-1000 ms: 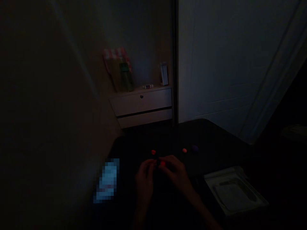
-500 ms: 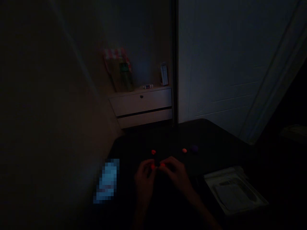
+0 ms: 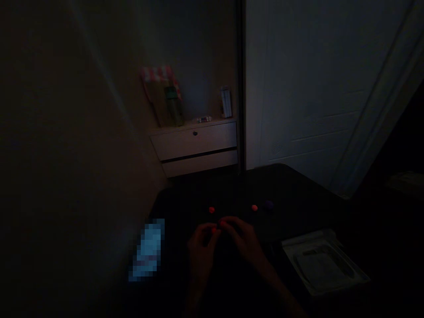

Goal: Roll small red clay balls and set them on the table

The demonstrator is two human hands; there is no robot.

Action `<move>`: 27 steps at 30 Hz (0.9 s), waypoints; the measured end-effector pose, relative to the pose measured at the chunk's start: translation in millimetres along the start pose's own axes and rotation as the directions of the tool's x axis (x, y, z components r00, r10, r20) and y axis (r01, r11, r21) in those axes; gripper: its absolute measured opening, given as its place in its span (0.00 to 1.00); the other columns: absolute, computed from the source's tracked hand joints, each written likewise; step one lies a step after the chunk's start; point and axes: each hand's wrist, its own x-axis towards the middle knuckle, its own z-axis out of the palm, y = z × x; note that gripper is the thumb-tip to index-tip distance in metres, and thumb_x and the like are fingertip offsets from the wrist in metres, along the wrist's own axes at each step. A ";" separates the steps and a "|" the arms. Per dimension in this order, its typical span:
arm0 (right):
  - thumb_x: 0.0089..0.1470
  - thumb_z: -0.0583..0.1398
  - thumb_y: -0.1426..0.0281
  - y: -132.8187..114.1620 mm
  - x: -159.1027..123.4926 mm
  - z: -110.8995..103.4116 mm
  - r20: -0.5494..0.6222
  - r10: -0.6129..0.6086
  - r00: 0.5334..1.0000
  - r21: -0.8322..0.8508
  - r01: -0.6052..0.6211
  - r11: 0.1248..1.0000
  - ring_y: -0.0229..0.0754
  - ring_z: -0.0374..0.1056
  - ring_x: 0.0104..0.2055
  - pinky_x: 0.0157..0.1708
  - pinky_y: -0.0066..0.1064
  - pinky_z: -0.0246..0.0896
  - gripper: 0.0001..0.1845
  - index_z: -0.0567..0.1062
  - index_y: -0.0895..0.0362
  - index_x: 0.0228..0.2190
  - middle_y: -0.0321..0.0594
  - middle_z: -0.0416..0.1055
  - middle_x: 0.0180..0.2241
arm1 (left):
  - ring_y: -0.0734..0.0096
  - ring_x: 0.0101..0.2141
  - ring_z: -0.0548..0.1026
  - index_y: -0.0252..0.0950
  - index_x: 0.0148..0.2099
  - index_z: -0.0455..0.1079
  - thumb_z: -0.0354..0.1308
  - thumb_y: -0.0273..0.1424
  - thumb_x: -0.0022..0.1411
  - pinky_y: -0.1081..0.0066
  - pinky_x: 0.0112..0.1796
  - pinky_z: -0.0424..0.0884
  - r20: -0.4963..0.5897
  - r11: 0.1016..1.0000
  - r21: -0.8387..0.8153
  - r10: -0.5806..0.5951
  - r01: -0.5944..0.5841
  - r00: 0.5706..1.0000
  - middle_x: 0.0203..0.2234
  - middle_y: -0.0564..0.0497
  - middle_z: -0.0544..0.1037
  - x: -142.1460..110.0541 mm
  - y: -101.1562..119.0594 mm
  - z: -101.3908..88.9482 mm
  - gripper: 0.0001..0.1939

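Observation:
The light is very dim. My left hand [image 3: 202, 249] is over the dark table, thumb and fingers pinched on a small bright red lump [image 3: 214, 230]. Close against it, the fingertips of my right hand [image 3: 244, 236] are closed on another small red lump [image 3: 223, 224]. The two hands nearly meet, and whether the lumps join is too dark to tell. Just beyond my left hand lies a loose red lump [image 3: 211, 210]. A pinkish-orange ball [image 3: 254, 207] and a dark purple lump [image 3: 269, 205] lie side by side beyond my right hand.
A clear, tray-like package [image 3: 326, 265] lies at the right of the black table [image 3: 291, 185]. A blurred-out bright blue shape [image 3: 147, 249] is at the left. Behind stands a cabinet with drawers [image 3: 198, 143], bearing a green-capped bottle [image 3: 174, 106], beside a white door [image 3: 298, 79].
My right fingertips have moved slightly up and away, and the red lump in them is more covered. My left hand has shifted a little to the right. The loose pieces lie where they were.

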 end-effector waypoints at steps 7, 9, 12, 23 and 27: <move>0.66 0.60 0.60 -4.5 -0.9 -2.2 0.025 -0.006 1.000 -0.074 0.008 0.997 0.44 0.76 0.38 0.42 0.32 0.68 0.12 0.80 0.53 0.36 0.37 0.80 0.35 | 0.59 0.40 0.82 0.38 0.39 0.81 0.68 0.37 0.57 0.63 0.44 0.78 0.026 0.999 0.004 0.049 -0.049 0.998 0.37 0.46 0.84 0.1 0.2 0.2 0.10; 0.67 0.60 0.61 -3.4 -0.7 -1.8 0.010 -0.020 1.000 -0.082 0.021 0.996 0.44 0.75 0.39 0.42 0.32 0.68 0.12 0.79 0.53 0.35 0.37 0.80 0.35 | 0.58 0.41 0.82 0.38 0.40 0.81 0.67 0.37 0.58 0.62 0.45 0.78 0.040 0.998 0.023 0.049 -0.050 0.998 0.38 0.46 0.85 0.7 0.8 -0.2 0.10; 0.66 0.61 0.60 -0.1 0.1 -0.2 -0.037 -0.042 0.998 -0.063 0.040 0.997 0.46 0.75 0.42 0.44 0.34 0.68 0.11 0.79 0.53 0.38 0.39 0.79 0.38 | 0.56 0.42 0.82 0.39 0.42 0.82 0.67 0.37 0.58 0.60 0.46 0.77 0.075 0.997 0.069 0.021 -0.026 0.997 0.39 0.45 0.85 2.4 2.5 -1.1 0.11; 0.67 0.59 0.59 5.6 2.8 3.9 -0.175 -0.060 0.983 -0.111 0.041 0.993 0.49 0.76 0.48 0.51 0.40 0.70 0.14 0.80 0.53 0.46 0.44 0.80 0.46 | 0.59 0.36 0.83 0.39 0.46 0.80 0.58 0.44 0.65 0.62 0.41 0.77 0.131 0.996 0.084 -0.015 0.004 0.991 0.37 0.45 0.86 3.5 5.7 0.8 0.17; 0.68 0.57 0.61 10.0 3.9 5.5 -0.177 -0.113 0.978 -0.216 0.073 0.974 0.50 0.76 0.46 0.49 0.40 0.70 0.13 0.80 0.53 0.44 0.45 0.79 0.43 | 0.61 0.29 0.80 0.38 0.41 0.81 0.55 0.52 0.66 0.65 0.35 0.76 0.091 0.995 0.100 -0.003 -0.007 0.996 0.29 0.46 0.84 3.8 7.4 0.9 0.23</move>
